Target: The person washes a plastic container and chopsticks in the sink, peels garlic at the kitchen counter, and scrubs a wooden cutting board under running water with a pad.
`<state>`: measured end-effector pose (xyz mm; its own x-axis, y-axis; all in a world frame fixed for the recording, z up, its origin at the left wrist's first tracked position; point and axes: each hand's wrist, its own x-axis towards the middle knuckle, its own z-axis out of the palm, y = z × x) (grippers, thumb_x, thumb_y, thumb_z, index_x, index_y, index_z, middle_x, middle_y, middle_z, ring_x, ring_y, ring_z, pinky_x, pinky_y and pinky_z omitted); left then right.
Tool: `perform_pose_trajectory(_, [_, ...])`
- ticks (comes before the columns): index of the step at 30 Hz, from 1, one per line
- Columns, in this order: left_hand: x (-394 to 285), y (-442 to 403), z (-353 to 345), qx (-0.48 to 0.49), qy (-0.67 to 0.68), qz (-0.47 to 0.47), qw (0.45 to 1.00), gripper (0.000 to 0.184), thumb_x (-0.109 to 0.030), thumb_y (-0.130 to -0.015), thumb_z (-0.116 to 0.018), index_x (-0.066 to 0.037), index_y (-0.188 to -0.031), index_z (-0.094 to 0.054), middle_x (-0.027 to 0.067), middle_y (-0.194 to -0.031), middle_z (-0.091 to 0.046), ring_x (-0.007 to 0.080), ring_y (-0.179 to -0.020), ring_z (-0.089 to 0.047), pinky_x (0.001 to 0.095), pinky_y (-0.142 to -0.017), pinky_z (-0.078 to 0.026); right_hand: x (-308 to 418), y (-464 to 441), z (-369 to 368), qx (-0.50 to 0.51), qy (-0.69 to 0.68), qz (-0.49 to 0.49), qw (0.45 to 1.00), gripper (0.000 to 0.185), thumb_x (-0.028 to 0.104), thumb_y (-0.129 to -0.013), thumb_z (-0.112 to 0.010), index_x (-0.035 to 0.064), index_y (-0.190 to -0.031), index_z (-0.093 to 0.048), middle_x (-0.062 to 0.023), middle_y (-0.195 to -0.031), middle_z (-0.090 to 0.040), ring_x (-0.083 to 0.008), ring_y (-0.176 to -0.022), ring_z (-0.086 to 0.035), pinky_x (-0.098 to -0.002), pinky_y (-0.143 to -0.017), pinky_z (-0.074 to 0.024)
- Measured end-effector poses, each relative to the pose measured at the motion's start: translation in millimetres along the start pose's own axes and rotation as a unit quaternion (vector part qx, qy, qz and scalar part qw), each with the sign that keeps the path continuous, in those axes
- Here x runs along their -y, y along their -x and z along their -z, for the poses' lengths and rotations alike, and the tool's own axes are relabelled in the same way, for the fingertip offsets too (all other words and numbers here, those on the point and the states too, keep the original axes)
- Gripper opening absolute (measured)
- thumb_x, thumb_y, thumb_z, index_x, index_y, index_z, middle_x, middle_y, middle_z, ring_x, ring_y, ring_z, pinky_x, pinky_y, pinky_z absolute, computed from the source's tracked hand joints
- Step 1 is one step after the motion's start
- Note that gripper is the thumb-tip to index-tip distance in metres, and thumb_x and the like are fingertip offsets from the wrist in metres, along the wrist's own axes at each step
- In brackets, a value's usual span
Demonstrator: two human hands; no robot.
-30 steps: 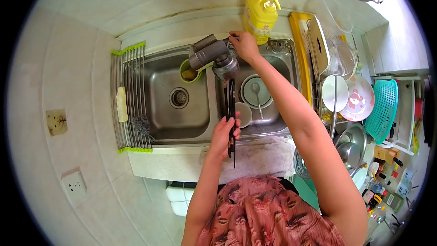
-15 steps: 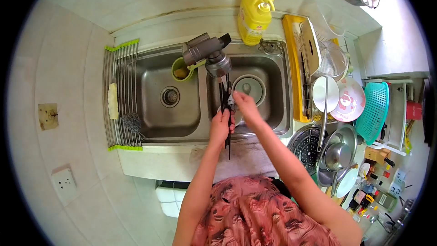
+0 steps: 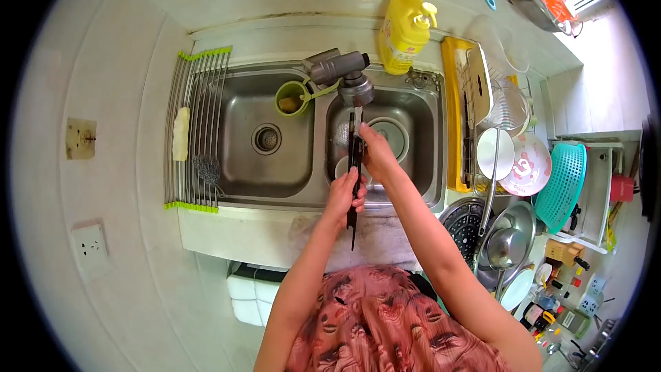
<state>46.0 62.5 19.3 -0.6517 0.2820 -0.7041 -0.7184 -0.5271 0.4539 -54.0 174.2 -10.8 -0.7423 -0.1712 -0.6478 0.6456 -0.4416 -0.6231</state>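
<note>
A bundle of long black chopsticks (image 3: 354, 146) points away from me over the right sink basin (image 3: 428, 169). My left hand (image 3: 342, 196) is closed round their near part, and thin ends stick out below it. Farther up, my right hand (image 3: 376, 153) is closed on the same bundle, its fingertips partly hidden. Water (image 3: 358, 114) runs from the grey faucet (image 3: 357, 91) onto the far ends. Beneath my hands, a pale bowl (image 3: 403, 143) sits in the basin.
In the left basin (image 3: 237, 165) hangs a green dipper (image 3: 292, 94). A roll-up rack (image 3: 200, 131) lies across the left edge. Behind the sink stands a yellow pump jug (image 3: 402, 34). At right are a dish rack with bowls (image 3: 527, 165) and a teal colander (image 3: 561, 189).
A whitish bit seen earlier at my right fingers no longer shows there. My right hand has come closer against the chopsticks. The whole view has shifted slightly.
</note>
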Motion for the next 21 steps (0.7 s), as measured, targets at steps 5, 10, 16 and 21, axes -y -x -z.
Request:
perform_pose_trajectory(5, [6.3,2.9,-0.5,-0.014,-0.024,-0.06,0.998,0.028,-0.034,-0.106,-0.049,-0.006,-0.105,-0.053,-0.0008,-0.073,-0.049,0.0056,-0.05,-0.04,0.0227,-0.043,-0.035,6.2,-17.0,18.1,-0.01,-0.026,0.02,0.999,0.037,0.017,-0.099,-0.059,0.0027,-0.133,-0.055,-0.0051,-0.105,-0.066,-0.0144,-0.086,-0.061,-0.0316,-0.076,-0.0497])
perform_pose_trajectory(10, [3.7,5.5,21.0,-0.036,-0.01,-0.07,0.997,0.023,-0.028,-0.107,-0.047,-0.007,-0.11,-0.053,-0.0012,-0.077,-0.051,0.0054,-0.054,-0.043,0.0215,-0.047,-0.038,-21.1,-23.9,49.9,-0.051,0.146,0.043,0.987,0.045,0.01,-0.097,-0.06,-0.0023,-0.139,-0.051,-0.0105,-0.115,-0.067,-0.0192,-0.096,-0.066,-0.0342,-0.083,-0.0548])
perform_pose_trajectory(16, [-0.3,-12.0,22.0,-0.06,-0.069,-0.044,0.995,0.027,-0.03,-0.108,-0.044,-0.005,-0.105,-0.055,0.0,-0.074,-0.052,0.0079,-0.054,-0.044,0.0243,-0.048,-0.04,-18.5,9.3,10.7,-0.01,-0.055,-0.075,0.996,0.043,0.026,-0.102,-0.055,-0.0014,-0.136,-0.052,-0.0084,-0.112,-0.065,-0.0188,-0.091,-0.062,-0.0353,-0.081,-0.0518])
perform_pose_trajectory(21, [2.7,-22.2,17.0,-0.034,-0.188,-0.072,0.979,0.036,-0.036,-0.108,-0.043,-0.005,-0.095,-0.055,0.001,-0.067,-0.049,0.0104,-0.05,-0.043,0.0266,-0.045,-0.039,-19.1,18.8,-3.6,-0.055,0.223,0.075,0.97,0.055,0.022,-0.098,-0.063,-0.0043,-0.142,-0.045,-0.0075,-0.107,-0.063,-0.0157,-0.088,-0.06,-0.0322,-0.074,-0.0502])
